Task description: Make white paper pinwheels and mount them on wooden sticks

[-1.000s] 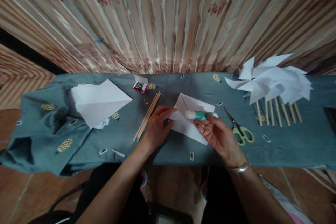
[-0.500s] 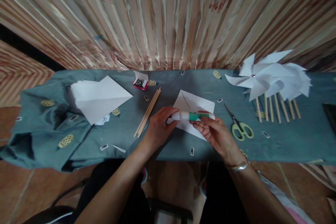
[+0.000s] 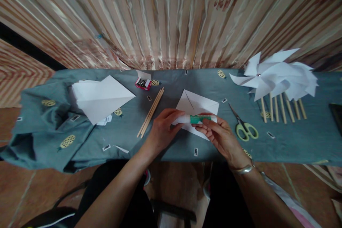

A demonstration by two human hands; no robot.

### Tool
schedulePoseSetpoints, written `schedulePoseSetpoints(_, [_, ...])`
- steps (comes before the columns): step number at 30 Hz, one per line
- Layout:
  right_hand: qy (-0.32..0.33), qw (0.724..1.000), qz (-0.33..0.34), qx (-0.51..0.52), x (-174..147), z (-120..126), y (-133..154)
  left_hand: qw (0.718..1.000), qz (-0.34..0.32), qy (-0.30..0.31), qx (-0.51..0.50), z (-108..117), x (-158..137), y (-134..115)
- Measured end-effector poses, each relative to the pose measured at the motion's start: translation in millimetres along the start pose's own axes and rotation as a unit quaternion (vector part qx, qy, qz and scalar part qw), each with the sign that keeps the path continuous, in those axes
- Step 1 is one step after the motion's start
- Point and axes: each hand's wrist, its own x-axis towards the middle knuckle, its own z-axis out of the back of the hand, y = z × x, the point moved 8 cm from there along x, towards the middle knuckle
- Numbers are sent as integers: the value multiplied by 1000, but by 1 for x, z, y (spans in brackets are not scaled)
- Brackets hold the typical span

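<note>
A glue stick (image 3: 200, 119) with a green label lies level between my two hands. My left hand (image 3: 166, 123) pinches its white end, which looks like the cap, between thumb and fingers. My right hand (image 3: 220, 133) is closed round the labelled body, thumb on the near side. Below the glue stick rests a square sheet of white paper (image 3: 204, 104) with cut slits running in from its corners. My hands hide part of the sheet's near side. To the right of my right hand lie scissors (image 3: 244, 129) with light green handles.
Several paper pinwheels (image 3: 280, 78) on wooden sticks lie at the right. Left of my hands are thin wooden sticks (image 3: 151, 112) and a small red box of metal pins (image 3: 143, 83). Further left is a stack of white paper (image 3: 104, 98); a paper scrap (image 3: 121, 149) lies near the front edge.
The glue stick has shifted slightly left along with the grip of my hands. Both hands still hold it, and the view has moved a little.
</note>
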Motion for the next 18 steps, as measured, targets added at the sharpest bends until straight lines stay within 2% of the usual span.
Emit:
schedulePoseSetpoints(13, [19,999,-20,-23,-3,-17,-12,998,28,14,-46,2,-10,-5])
schedulePoseSetpoints(18, [47,998,-14,-39,-6,-27,-12,995,53,3,-83,15,-12,0])
